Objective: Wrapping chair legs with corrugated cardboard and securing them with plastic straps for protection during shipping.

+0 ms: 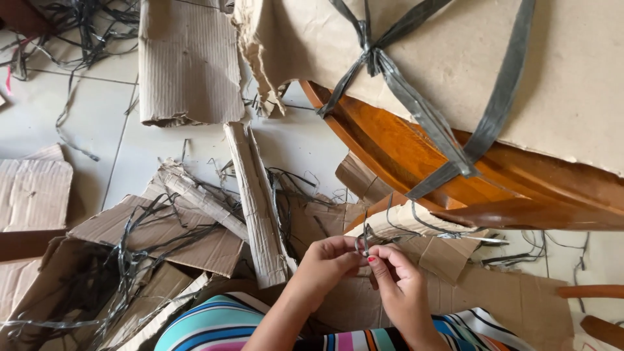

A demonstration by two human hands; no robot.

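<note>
Both hands meet low in the middle, just above the striped garment: the left hand and the right hand are each closed in a pinch on a thin grey plastic strap that runs up over a wrapped wooden chair part. It looks like the strap's knot is being worked loose. Getting it off would seem to call for steady fingertip picking, or a pull along the strap. Above, heavier straps cross over brown cardboard on the polished wooden furniture. Torn cardboard and loose strap ends litter the tiled floor.
</note>
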